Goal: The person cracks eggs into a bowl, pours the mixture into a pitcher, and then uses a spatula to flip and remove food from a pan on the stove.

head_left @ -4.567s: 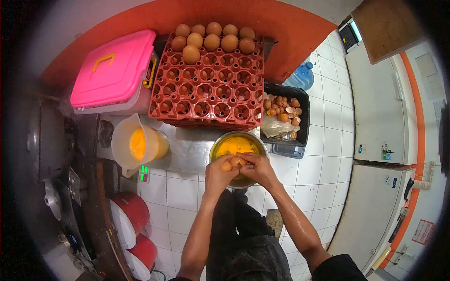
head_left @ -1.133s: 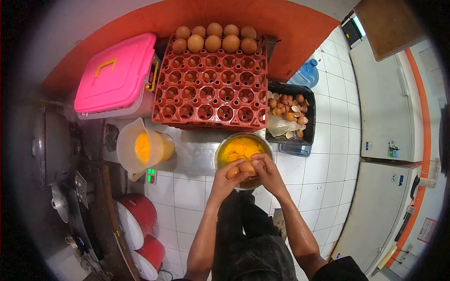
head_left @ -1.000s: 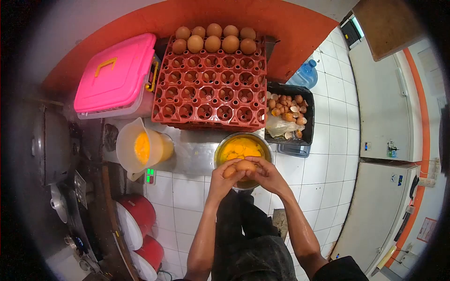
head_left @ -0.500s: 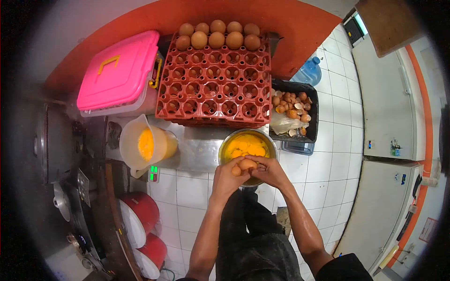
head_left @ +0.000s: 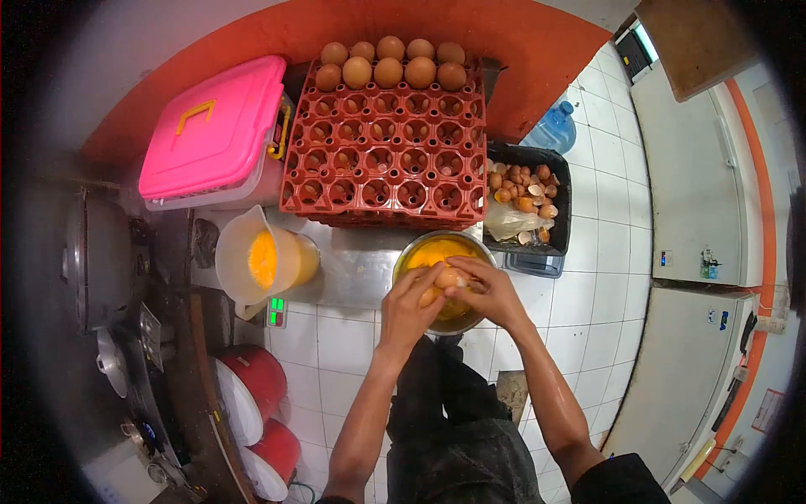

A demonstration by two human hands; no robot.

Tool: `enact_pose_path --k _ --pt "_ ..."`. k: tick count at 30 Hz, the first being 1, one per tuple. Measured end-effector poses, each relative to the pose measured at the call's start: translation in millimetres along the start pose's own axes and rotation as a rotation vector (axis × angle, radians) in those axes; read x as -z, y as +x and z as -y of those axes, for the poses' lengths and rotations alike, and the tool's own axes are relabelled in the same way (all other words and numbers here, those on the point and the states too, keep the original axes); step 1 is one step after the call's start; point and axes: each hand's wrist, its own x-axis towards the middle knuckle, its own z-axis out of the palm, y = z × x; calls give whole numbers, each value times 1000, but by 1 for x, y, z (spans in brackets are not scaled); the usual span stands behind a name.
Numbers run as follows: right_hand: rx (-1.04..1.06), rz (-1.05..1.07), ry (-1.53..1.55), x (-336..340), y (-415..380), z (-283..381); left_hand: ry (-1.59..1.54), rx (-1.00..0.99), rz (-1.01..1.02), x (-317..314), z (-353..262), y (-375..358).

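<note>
Both my hands are over a metal bowl (head_left: 398, 267) of yolks and whites. Between their fingertips is a brown egg (head_left: 452, 276), with a pale, wet-looking patch on its right side; the crack itself is too small to make out. My left hand (head_left: 407, 309) also keeps a second brown egg (head_left: 429, 296) against its fingers, lower and to the left. My right hand (head_left: 494, 294) grips the first egg from the right, fingers curled over its top. The hands hide part of the bowl's contents.
Red plastic egg trays (head_left: 378, 176) are stacked behind the bowl, with brown eggs (head_left: 388, 71) in the back rows. A black bin (head_left: 560, 197) of eggshells (head_left: 525, 189) stands right. Left are a pitcher (head_left: 294, 260) of beaten-looking egg and a pink-lidded box (head_left: 214, 126).
My hands have risen slightly toward the bowl's middle, with the egg between them. My right hand's fingers are now arched higher over the egg, and more of its pale side shows.
</note>
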Motion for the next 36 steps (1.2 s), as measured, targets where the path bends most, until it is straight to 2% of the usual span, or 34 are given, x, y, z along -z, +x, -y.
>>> enact_pose_path --k 2,3,4,6,7,8,9,11,12,13,14,15,17,18,19,20,22,23,25,26,28,30,32,33,35,36 --pt "-178 -147 690 -15 -10 -53 -113 70 30 4 -27 20" --pt "-278 -154 665 4 -9 -33 -224 140 64 7 -36 27" --pt "-276 -153 663 11 -7 -42 -224 140 60 10 -38 31" --pt "-213 -339 1214 30 -6 -69 -699 330 -82 14 -39 36" --pt "-204 -431 1255 48 0 -67 -700 327 -80 16 -36 33" --pt "-195 -523 1295 66 7 -65 -888 518 -148 17 -29 25" --pt "-194 -523 1296 79 13 -71 -1072 713 -217 16 -25 16" --pt "-156 -782 -87 96 20 -78 -1104 743 -203 11 -22 1" --pt "-154 -787 -88 97 20 -72 -1138 770 -188 9 -22 -1" --pt "-81 -690 -74 95 18 -62 -1140 764 -188 11 -32 6" --pt "-11 -590 -61 88 14 -53 -1160 891 -114 12 -47 11" --pt "-112 -417 -40 72 2 -46 -1177 1018 -33 9 -60 14" --pt "-101 -82 176 41 -16 -32 -1203 997 36 -38 -38 -4" --pt "-66 44 106 32 -18 -26 -1223 976 99 -78 -10 -23" --pt "60 0 69 15 -21 -37 -812 530 277 -145 51 -59" --pt "108 11 68 8 -22 -38 -818 527 280 -128 32 -44" --pt "-12 88 175 8 -20 -25 -902 804 232 -61 -27 5" --pt "-18 83 171 9 -17 -17 -908 802 240 -73 -14 -3" --pt "-204 84 23 14 -6 -6 -1418 999 345 -95 11 -17" --pt "-209 78 25 12 -3 -18 -1416 1000 353 -90 12 -17" --pt "-185 -255 105 -2 6 -67 -1462 917 361 -38 -28 23" --pt "-364 -387 105 4 24 -121 -1385 887 344 -38 -29 24" --pt "-495 -523 296 23 47 -129 -1312 850 333 -38 -30 25" --pt "-497 -533 296 15 59 -145 -1281 844 336 -37 -29 22" --pt "-50 -808 -113 -18 88 -195 -1265 829 360 -34 -31 14" --pt "-315 -661 47 -19 99 -200 -1240 899 346 -31 -32 11"
